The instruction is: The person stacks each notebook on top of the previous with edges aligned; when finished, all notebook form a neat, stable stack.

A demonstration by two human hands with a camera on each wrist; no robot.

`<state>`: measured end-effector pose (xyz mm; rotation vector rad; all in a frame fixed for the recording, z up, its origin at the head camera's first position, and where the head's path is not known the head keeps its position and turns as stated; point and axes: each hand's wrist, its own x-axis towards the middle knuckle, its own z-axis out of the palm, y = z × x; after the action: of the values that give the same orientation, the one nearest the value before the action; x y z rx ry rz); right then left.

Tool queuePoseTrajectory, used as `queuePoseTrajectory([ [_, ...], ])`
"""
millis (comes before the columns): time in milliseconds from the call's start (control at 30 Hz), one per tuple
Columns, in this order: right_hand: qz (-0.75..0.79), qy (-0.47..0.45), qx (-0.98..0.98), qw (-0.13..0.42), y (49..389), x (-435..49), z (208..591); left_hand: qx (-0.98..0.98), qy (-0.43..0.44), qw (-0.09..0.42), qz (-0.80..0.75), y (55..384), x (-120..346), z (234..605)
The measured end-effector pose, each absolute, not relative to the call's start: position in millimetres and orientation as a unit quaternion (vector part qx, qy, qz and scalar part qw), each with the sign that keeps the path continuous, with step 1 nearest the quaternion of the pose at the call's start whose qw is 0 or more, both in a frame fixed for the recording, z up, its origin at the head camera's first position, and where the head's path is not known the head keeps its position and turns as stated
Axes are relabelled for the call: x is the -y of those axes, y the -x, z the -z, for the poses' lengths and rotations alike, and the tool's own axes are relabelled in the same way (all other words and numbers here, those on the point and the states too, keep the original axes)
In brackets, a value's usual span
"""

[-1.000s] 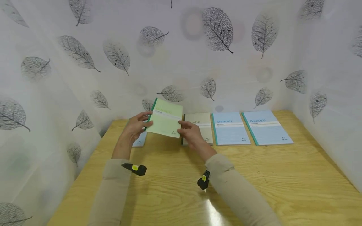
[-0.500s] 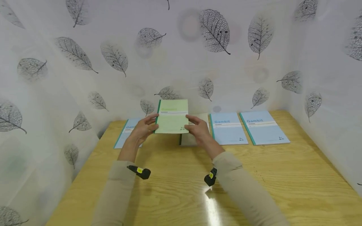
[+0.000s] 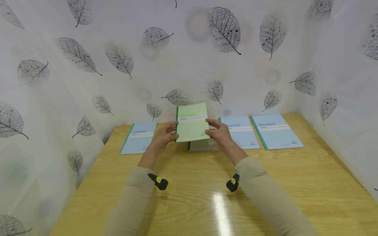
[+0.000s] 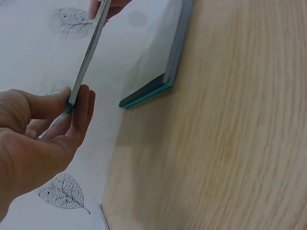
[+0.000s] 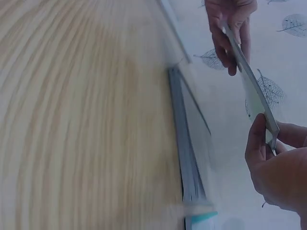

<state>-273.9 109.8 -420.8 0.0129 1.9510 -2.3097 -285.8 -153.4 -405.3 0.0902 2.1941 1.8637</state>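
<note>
A light green notebook (image 3: 192,123) with a dark green spine is held up off the table, tilted toward me. My left hand (image 3: 164,135) pinches its spine edge, thumb on the front cover. On the opposite edge my right hand (image 3: 220,131) pinches it the same way. Below it lies a beige notebook (image 3: 203,146) with a dark spine, mostly covered from the head view. In the left wrist view the held notebook (image 4: 88,52) appears edge-on, apart from a stack (image 4: 148,91) whose black spine sits above a teal one.
Blue "Gambit" notebooks lie along the back of the wooden table (image 3: 189,196): one at left (image 3: 138,137), one right of the beige one (image 3: 243,136), partly behind my right hand, and one farther right (image 3: 276,131). A leaf-print curtain (image 3: 189,59) hangs behind and at both sides.
Both hands have carried the green notebook rightward, from beside the beige notebook to over it. The left blue notebook has come into full view. The other notebooks stay put.
</note>
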Motion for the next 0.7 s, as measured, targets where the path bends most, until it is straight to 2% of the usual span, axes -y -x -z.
queuePoseTrajectory([
  [367, 0.717, -0.006, -0.695, 0.053, 270, -144, 432, -0.762, -0.046, 0.123, -0.634, 288, 123, 414],
  [700, 0.707, -0.019, -0.704, 0.055, 270, -154, 442, -0.771, -0.035, 0.13, -0.623, 296, 110, 421],
])
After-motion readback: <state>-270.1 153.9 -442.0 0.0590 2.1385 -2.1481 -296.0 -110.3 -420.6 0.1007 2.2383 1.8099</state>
